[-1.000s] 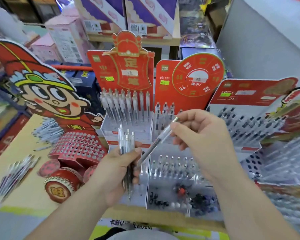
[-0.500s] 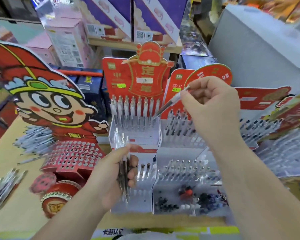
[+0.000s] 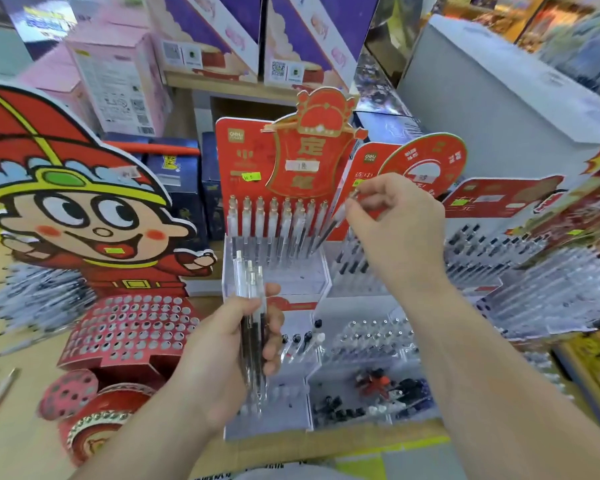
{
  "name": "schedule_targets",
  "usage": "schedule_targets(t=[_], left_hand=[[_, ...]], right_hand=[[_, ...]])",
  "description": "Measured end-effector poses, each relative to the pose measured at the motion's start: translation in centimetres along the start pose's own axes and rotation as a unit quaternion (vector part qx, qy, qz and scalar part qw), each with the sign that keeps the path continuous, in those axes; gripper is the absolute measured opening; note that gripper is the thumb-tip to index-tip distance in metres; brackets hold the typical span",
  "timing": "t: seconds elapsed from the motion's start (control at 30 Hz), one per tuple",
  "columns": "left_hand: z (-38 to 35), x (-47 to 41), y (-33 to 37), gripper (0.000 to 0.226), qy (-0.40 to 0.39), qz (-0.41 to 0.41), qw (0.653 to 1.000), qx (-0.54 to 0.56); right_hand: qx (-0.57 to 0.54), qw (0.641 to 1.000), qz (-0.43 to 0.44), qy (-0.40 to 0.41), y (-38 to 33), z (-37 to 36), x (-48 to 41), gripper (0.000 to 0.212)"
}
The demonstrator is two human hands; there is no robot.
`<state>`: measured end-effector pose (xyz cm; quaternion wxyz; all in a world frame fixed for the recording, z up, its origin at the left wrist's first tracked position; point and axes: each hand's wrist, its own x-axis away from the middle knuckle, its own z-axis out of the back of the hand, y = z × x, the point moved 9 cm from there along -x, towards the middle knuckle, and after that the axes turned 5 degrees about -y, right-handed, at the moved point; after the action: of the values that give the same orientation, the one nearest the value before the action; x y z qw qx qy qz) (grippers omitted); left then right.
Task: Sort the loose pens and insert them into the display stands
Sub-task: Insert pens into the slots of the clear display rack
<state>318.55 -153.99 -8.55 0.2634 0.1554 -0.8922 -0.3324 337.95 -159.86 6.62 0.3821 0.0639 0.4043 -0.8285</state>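
Observation:
My left hand (image 3: 222, 355) grips a small bundle of clear pens (image 3: 252, 327), held upright in front of the white tiered display stand (image 3: 278, 282). My right hand (image 3: 395, 223) pinches the top of a single clear pen (image 3: 329, 225), tilted, its tip down at the right end of the stand's back row. That back row of pens (image 3: 274, 223) stands upright under a red header card (image 3: 305, 161). A lower tier (image 3: 371, 337) holds more pens.
A red cartoon-figure stand with many empty holes (image 3: 129, 327) is at the left, loose pens (image 3: 32, 299) piled behind it. More pen stands (image 3: 499, 251) fill the right. Boxes (image 3: 118, 88) and a grey box (image 3: 499, 98) stand behind.
My right hand carried the single pen up from beside the bundle to the back row and lowered its tip there. My left hand kept the bundle roughly in place.

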Motion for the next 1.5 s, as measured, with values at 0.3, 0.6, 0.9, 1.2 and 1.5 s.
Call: schedule_targets(t=[0.3,0.6,0.9,1.2,1.5], left_hand=[[0.5,-0.2,0.4,0.029,-0.006,0.002,1.000,-0.001],[1.0,0.3,1.2,0.030,-0.019,-0.016,1.000,-0.003],[1.0,0.9,1.0,0.030,-0.035,-0.016,0.999,-0.021],[0.4,1.2,1.2,0.042,-0.070,-0.023,0.996,-0.048],[-0.6,1.4,0.7,0.041,-0.102,0.001,0.984,-0.147]], right_hand=[[0.099,0.993,0.019,-0.066,-1.5,-2.1,0.1,0.014],[0.137,0.986,0.086,-0.040,-2.3,-4.2,0.7,0.014],[0.152,0.983,0.099,-0.008,-2.5,-4.6,1.3,0.023],[0.033,0.994,0.086,-0.053,-4.1,-2.4,4.4,0.013],[-0.237,0.916,-0.160,-0.280,-0.2,-6.8,8.6,0.016]])
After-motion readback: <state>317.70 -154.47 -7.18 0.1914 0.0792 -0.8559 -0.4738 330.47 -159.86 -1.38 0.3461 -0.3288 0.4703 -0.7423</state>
